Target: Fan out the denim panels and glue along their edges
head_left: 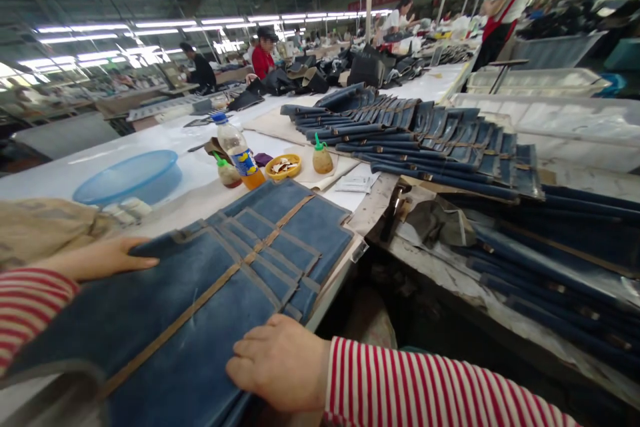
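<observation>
A large blue leather-like panel (210, 287) with a brown strip and grey taped lines lies before me on the table. My left hand (113, 258) is at its far left edge, thumb on top and the other fingers partly hidden. My right hand (283, 363) rests at the panel's near right edge, fingers curled over it; their tips are partly hidden. Beyond the panel stand a bottle with orange liquid (243, 159), a yellow bowl of scraps (283, 166) and a green-tipped squeeze bottle (323, 159).
A blue basin (127, 177) sits at the left beside brown cloth (47, 230). Overlapping blue panels (425, 137) cover the table ahead right, and more blue pieces (555, 280) lie at the right. A dark gap (400, 300) separates the surfaces. Several people are farther back.
</observation>
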Available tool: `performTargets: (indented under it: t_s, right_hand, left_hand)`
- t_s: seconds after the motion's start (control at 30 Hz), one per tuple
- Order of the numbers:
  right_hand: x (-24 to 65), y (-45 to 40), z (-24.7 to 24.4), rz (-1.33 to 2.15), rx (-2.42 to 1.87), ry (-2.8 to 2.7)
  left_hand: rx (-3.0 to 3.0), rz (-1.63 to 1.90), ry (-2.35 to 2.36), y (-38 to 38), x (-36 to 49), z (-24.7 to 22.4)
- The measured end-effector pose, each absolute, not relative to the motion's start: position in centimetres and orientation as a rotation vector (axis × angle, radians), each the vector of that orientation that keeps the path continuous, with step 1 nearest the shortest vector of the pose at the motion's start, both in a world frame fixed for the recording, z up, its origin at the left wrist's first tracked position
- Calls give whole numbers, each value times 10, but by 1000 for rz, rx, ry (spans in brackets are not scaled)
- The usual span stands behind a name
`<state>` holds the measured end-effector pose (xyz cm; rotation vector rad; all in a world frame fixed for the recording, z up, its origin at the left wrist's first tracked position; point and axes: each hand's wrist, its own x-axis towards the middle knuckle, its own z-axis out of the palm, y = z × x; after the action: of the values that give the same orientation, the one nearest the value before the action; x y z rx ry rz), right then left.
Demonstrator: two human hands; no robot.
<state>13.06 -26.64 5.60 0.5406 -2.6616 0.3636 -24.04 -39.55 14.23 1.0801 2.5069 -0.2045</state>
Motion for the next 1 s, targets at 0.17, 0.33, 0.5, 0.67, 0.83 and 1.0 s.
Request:
performTargets:
  t_s: [0.17, 0.33, 0.5, 0.67, 0.83, 1.0]
  right_hand:
    - [129, -265, 49, 333, 601, -2642]
    - [133, -256, 69, 260, 556, -2542]
    - [143, -244, 59, 245, 526, -2655]
    - [152, -234, 55, 250, 539, -2726]
    - [158, -229, 59, 192, 618, -2705]
    - [152, -229, 56, 193, 625, -2681]
  left_hand:
    - [986, -101, 2386, -402, -235, 98]
    - [903, -7, 2298, -402, -235, 108]
    - [908, 44, 2298, -393, -225, 106]
    - [948, -7, 2337, -387, -220, 97]
    - [952, -52, 2454, -384, -222, 90]
    - [914, -31, 2445, -382, -221, 91]
